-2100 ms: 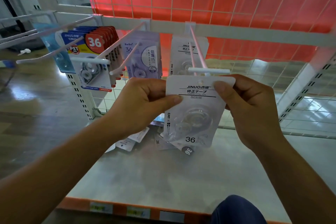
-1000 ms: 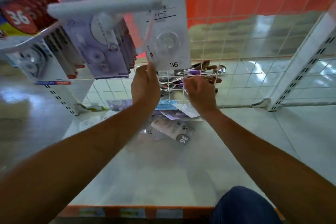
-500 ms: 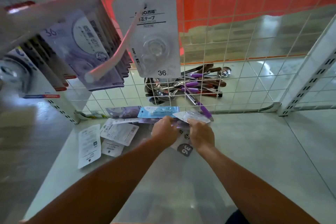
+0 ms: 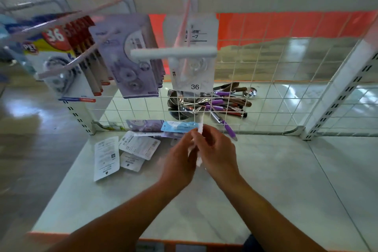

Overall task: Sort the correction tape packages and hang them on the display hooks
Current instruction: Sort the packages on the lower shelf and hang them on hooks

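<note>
while packages [image 4: 106, 157] lie on the shelf [image 4: 266, 180], mesh [image 4: 266, 88] backs it.

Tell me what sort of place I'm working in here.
Most likely a retail shop aisle: packaged correction tape hangs on display hooks before a wire grid panel, above a shelf with slotted uprights.

Loose packages [image 4: 131, 149] lie on shelf [image 4: 276, 180], before wire grid [image 4: 266, 92].
</note>
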`<state>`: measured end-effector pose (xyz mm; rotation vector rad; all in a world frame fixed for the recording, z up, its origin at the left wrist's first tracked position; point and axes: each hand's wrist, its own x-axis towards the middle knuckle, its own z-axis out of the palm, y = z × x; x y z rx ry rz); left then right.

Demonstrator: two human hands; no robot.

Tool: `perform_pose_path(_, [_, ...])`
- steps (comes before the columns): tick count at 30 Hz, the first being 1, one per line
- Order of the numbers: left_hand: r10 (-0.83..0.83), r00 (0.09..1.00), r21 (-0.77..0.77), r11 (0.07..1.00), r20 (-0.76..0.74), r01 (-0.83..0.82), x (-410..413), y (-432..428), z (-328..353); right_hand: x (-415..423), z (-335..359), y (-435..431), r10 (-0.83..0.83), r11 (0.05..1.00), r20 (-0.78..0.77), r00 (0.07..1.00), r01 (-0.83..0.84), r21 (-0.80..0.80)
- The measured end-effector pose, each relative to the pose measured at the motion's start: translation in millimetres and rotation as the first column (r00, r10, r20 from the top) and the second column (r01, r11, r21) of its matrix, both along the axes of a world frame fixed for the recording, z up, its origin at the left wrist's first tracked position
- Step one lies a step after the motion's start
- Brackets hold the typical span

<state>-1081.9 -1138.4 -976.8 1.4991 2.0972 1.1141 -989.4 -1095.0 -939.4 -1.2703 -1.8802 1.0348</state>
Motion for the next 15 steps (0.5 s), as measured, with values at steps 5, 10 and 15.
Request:
perform_pose_path(5, [0.118, 0.934, 0.02, 0.991, 0.336, -0.132, -6, -24, 39, 8, 20, -13, 0.003, 0.999, -0.095, 0.995, 0.002, 0.052])
perform_pose_path(10, [0.069, 0.818, 0.102, 0.983, 0.571, -0.154, -12, -47, 63, 14, 45, -16, -0.077, 0.995, -0.213, 0.974, 0.087, 0.04])
perform_pose_path(15, [-0.082, 0.766, 0.196, 0.979, 0.638, -0.059, -10, -64, 98, 20, 76, -32, 0.015, 1.0, -0.455, 0.89, -0.01, 0.013])
